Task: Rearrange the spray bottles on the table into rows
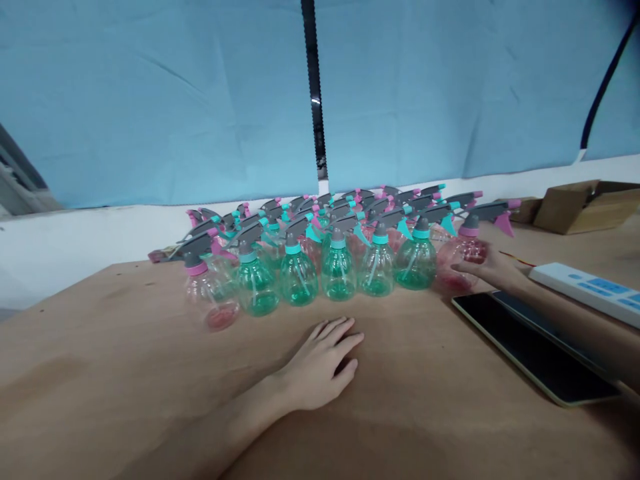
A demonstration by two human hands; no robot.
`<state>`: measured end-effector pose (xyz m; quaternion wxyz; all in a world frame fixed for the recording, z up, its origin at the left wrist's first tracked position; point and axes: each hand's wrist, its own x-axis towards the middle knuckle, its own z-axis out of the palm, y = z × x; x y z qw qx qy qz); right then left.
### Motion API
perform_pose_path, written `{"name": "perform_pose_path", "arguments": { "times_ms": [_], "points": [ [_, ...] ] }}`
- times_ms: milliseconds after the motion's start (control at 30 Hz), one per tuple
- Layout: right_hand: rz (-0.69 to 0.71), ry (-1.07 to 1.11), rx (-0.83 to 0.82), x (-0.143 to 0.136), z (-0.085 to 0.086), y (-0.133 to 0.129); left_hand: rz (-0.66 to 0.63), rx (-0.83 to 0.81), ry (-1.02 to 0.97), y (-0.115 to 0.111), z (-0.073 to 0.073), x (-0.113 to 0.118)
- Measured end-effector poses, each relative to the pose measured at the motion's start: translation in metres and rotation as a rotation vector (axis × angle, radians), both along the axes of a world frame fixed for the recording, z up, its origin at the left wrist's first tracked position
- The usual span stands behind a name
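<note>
Several clear round spray bottles stand in rows on the wooden table. My right hand (484,270) is wrapped round the pink spray bottle (457,259) at the right end of the front row; its fingertips are partly hidden. Beside that bottle stands a green spray bottle (417,262) with a turquoise collar and trigger. My left hand (326,365) lies flat on the table, fingers spread, holding nothing. Just beyond it is another green spray bottle (339,272). At the left end, a pink spray bottle (213,300) sits slightly nearer to me than its neighbours.
Under my right forearm lie a dark flat tablet-like device (530,347) and a white power strip (590,287). An open cardboard box (575,208) stands at the back right. Blue sheeting (200,100) covers the wall behind the table (125,373).
</note>
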<state>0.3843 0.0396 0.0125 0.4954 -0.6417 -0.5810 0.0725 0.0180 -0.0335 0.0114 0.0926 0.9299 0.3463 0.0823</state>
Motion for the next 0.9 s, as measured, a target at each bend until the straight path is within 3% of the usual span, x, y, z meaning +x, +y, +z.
{"name": "perform_pose_path", "arguments": {
  "times_ms": [100, 233, 267, 367, 433, 533, 700, 900],
  "points": [
    [0.003, -0.030, -0.100, 0.002, 0.000, -0.003, 0.002, -0.003, -0.018, -0.001, 0.001, 0.000],
    [-0.197, -0.127, -0.114, 0.000, -0.016, -0.025, 0.007, 0.001, -0.007, -0.003, 0.002, 0.001],
    [-0.221, -0.250, -0.059, -0.005, -0.023, -0.035, 0.004, 0.003, -0.002, -0.003, 0.002, 0.001],
    [-0.068, -0.539, 0.112, -0.036, -0.046, -0.072, -0.001, 0.009, -0.008, -0.003, 0.001, 0.001],
    [0.150, -0.614, 0.077, -0.065, -0.057, -0.094, 0.003, 0.010, -0.020, -0.003, -0.001, 0.001],
    [0.346, -0.682, -0.051, -0.106, -0.062, -0.109, 0.027, -0.002, -0.010, -0.002, -0.002, 0.001],
    [0.589, -0.687, -0.121, -0.158, -0.049, -0.088, 0.091, -0.034, 0.065, 0.001, -0.001, -0.001],
    [0.622, -0.690, -0.062, -0.176, -0.043, -0.068, 0.058, 0.001, 0.083, 0.009, -0.002, -0.007]
  ]
}}
